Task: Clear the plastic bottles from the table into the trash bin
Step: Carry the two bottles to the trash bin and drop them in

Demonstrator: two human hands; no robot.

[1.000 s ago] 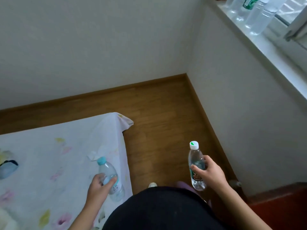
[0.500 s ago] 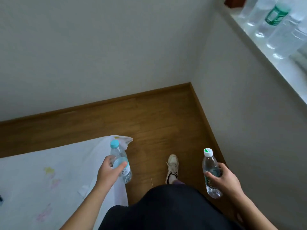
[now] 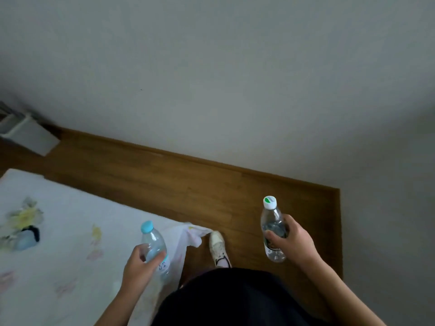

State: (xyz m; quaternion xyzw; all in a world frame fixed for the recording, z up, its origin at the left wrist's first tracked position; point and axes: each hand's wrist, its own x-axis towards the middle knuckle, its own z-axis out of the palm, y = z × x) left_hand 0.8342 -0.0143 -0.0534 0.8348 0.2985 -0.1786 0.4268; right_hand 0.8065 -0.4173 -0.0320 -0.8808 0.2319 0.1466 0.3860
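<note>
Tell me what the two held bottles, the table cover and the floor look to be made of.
Blue-capped bottle and white-capped bottle: clear, glossy plastic, since the background shows through the walls. Table cover: apparently thin fabric, matte with a faded floral print, its corner drooping in soft folds. Floor: wood or wood-look laminate, brown with plank seams and a dull sheen.

the left hand [image 3: 138, 264] grips a clear bottle with a blue cap [image 3: 154, 245], fingers curled round its middle, cap up beyond the fingertips; the right hand [image 3: 292, 243] grips a clear bottle with a white cap [image 3: 271, 229], thumb across its label, cap above the fingers; a flowered white cloth [image 3: 58, 231] lies under and left of the left fingers; a pale shoe [image 3: 217, 245] stands on the wooden floor [image 3: 188, 184] between the two hands; a white bin [image 3: 26, 132] sits far beyond the left fingers by the wall.
</note>
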